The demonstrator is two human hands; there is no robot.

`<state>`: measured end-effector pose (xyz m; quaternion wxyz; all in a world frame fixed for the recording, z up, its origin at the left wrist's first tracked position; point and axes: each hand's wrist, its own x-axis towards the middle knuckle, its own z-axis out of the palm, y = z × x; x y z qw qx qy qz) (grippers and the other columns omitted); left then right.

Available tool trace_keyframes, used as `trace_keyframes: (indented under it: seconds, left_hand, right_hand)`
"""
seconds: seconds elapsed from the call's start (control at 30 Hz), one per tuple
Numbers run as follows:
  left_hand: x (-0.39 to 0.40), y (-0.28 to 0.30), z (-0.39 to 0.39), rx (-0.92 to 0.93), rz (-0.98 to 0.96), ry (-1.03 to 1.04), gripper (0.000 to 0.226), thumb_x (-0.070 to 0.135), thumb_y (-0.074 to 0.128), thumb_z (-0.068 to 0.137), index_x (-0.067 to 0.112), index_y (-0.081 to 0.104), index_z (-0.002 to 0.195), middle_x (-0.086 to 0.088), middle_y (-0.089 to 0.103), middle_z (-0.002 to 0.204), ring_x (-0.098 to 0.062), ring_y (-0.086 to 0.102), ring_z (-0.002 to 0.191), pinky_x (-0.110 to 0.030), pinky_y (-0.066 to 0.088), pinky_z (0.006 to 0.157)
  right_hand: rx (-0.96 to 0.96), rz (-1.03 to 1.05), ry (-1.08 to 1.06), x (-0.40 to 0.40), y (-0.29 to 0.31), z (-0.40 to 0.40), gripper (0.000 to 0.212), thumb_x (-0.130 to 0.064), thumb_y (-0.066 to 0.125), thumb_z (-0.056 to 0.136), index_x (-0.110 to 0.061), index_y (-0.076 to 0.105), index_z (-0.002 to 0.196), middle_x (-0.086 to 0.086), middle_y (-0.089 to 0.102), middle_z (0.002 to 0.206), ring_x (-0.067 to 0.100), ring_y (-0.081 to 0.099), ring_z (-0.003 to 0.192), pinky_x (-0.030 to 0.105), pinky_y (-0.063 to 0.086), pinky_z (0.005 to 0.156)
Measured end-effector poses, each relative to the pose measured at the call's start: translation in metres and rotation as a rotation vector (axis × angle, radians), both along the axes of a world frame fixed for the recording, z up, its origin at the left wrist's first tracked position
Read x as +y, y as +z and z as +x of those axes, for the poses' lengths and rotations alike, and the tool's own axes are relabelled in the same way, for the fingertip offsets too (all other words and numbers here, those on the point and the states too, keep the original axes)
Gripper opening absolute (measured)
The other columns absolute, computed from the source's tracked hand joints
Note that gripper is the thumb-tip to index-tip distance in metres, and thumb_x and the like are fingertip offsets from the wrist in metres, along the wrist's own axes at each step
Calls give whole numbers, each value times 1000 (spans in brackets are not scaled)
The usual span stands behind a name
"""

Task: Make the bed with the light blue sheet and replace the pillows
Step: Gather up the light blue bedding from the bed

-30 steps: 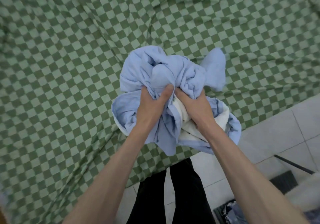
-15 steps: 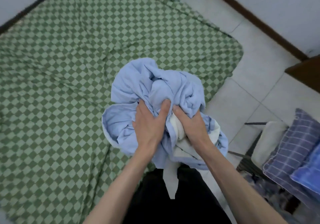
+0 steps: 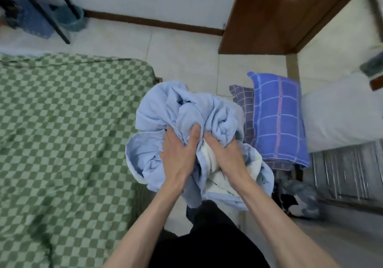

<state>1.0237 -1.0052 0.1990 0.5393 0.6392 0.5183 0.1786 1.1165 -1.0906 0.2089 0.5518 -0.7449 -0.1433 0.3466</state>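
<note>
White floor tiles (image 3: 182, 60) and a green checkered bed (image 3: 68, 135) frame a bundled light blue sheet (image 3: 186, 110) held at waist height.

Left hand (image 3: 179, 153) and right hand (image 3: 226, 153) are both clenched into the bundle, side by side, thumbs nearly touching, a white lining showing between the folds. Compared with half a second ago, the view has swung right: the bed now fills only the left side, and a blue plaid pillow (image 3: 278, 118) leaning over a darker plaid pillow (image 3: 243, 100) stands just right of the sheet, below a brown wooden door (image 3: 275, 12).
</note>
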Motion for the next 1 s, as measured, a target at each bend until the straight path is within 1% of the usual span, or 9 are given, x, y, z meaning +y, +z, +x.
trace_keyframes:
  seconds: [0.13,0.27,0.33,0.53,0.6,0.7,0.77,0.87,1.0]
  left_hand:
    - [-53,6,111,-151,-57,-112,67,88,49,80,39,54,125,18,66,121,-5,62,115,-45,53,100]
    - [-98,18,203,-250,-123,-222,54,88,52,78,50,53,116,21,67,117,3,64,109,-37,54,95]
    - [-117,27,247,-284,-131,-313,45,89,53,76,59,51,110,25,66,117,7,62,109,-28,51,91]
    - [-147,27,388,-312,-81,-523,42,89,53,77,63,48,109,34,63,118,15,60,108,-7,47,82]
    - [-156,7,431,-310,-52,-607,43,86,53,81,61,48,116,32,63,121,14,58,112,-11,47,87]
    - [-167,-55,493,-199,-38,-804,73,80,50,88,34,45,146,14,56,143,-6,51,134,-36,46,108]
    - [-173,-98,538,71,-88,-1033,98,81,48,87,19,26,159,-3,36,162,-24,32,150,-48,32,120]
    - [-181,-156,583,384,-135,-1289,115,79,56,84,17,-2,163,-9,0,171,-31,3,157,-52,15,124]
    - [-193,-204,617,400,-104,-1275,148,99,49,58,18,-18,161,-8,-15,170,-28,-9,157,-54,6,126]
  right_hand:
    - [-82,-30,-140,-64,10,102,47,-55,69,81,-41,63,125,-21,69,120,-4,62,113,36,52,101]
    - [-221,-25,-276,-114,35,184,30,-48,71,81,-60,62,107,-28,70,109,-10,64,104,24,53,88]
    - [-268,-20,-367,-138,45,220,27,-46,71,81,-59,62,103,-28,70,107,-11,64,102,21,50,85]
    - [-278,-2,-578,-190,37,339,43,-50,76,79,-42,63,119,-18,70,117,0,65,112,37,54,97]
    - [-281,-56,-653,-204,17,376,47,-57,76,76,-45,60,119,-20,68,117,-2,64,111,36,54,97]
    - [-233,-186,-744,-224,-35,424,62,-62,75,74,-37,56,129,-17,64,123,1,59,115,33,51,101]
    - [-140,-252,-776,-245,-81,455,66,-52,77,80,-26,55,136,-7,63,131,14,58,123,40,48,105]
    - [77,-343,-779,-278,-148,478,75,-45,77,85,-19,46,147,5,55,143,28,53,131,52,45,108]
    - [125,-333,-779,-297,-205,504,79,-48,72,87,-23,36,153,-1,46,153,24,47,137,49,42,112]
